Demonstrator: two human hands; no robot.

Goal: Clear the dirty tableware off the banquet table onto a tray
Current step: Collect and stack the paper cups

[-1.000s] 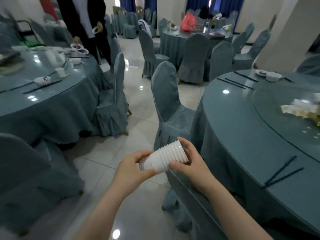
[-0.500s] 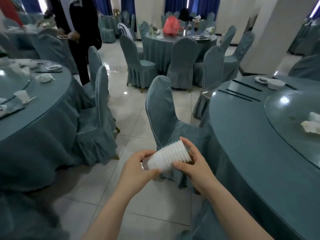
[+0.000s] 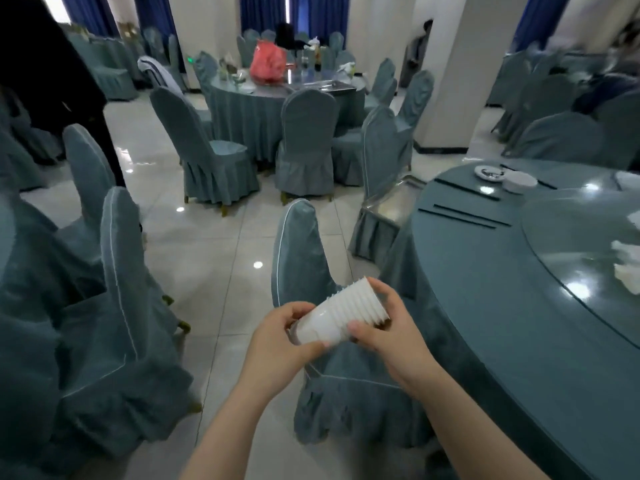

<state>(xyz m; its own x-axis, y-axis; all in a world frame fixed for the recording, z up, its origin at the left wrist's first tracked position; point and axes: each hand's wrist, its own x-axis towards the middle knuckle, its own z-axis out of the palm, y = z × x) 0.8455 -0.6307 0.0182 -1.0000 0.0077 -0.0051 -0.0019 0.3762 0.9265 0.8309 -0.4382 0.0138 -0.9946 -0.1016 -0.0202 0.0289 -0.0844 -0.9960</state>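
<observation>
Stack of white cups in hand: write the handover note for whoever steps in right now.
Left hand grips the base of the stack of white cups; right hand grips its rim end.
Done: cups gathered and nested.
Metal tray sits on the chair beside the banquet table.
Left: small plate, white bowl, chopsticks, crumpled napkins.

Both hands (image 3: 341,336) grip stacked cups (image 3: 341,315) (white, tilted).

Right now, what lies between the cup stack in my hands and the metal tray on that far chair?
In the head view, only the grey-blue covered chair back stands between the white ribbed cup stack and the metal tray.
</observation>
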